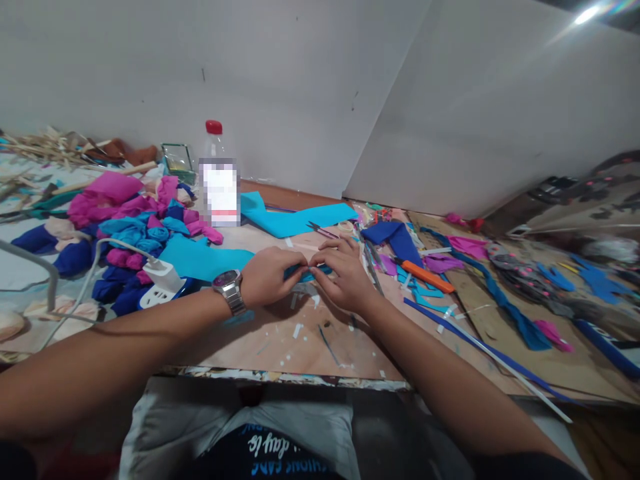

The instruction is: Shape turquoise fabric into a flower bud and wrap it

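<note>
the held strip [307, 276] seems blue, bottle cap [213, 127] red.

Blue strip [305, 276] | partly covered — pinched between left hand [271, 275], right hand [344, 272]

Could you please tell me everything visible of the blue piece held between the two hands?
Little of the blue piece shows: narrow, with darker and lighter blue areas, running roughly sideways; it looks thin, though its exact material is unclear. The fingers of the left hand and right hand pinch it above the table, partly hiding it.
</note>
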The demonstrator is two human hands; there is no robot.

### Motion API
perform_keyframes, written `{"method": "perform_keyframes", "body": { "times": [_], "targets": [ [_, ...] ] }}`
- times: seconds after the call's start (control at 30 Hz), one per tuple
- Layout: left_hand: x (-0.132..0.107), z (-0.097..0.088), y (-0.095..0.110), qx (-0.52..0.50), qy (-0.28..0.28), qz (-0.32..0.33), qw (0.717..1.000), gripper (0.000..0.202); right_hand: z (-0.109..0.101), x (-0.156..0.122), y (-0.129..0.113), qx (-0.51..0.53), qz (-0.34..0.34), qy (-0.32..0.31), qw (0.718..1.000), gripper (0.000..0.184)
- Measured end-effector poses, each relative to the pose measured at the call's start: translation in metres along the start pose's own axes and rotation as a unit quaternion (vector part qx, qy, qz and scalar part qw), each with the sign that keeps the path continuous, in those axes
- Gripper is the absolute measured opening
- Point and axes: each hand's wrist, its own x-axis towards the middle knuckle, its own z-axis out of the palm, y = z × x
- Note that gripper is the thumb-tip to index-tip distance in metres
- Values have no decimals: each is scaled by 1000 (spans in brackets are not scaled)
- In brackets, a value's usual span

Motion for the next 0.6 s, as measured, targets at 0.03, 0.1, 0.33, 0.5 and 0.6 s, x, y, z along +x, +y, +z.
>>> {"method": "perform_keyframes", "body": {
  "times": [0.03,0.1,0.33,0.5,0.6],
  "targets": [
    [0,1,-1,17,0,9,1000,27,0,0,0,7,5,-9,1000,7],
    [0,3,-2,33,-1,24,999,26,1,1,-1,22,14,-24,999,8],
    [1,6,-3,26,1,60,998,23,3,0,-2,67,32,-60,995,8],
    [1,8,-4,27,7,61,998,25,3,0,2,73,43,-48,995,7],
    [1,9,-5,22,1,56,998,27,3,0,3,69,42,-53,995,10]
  ]
}}
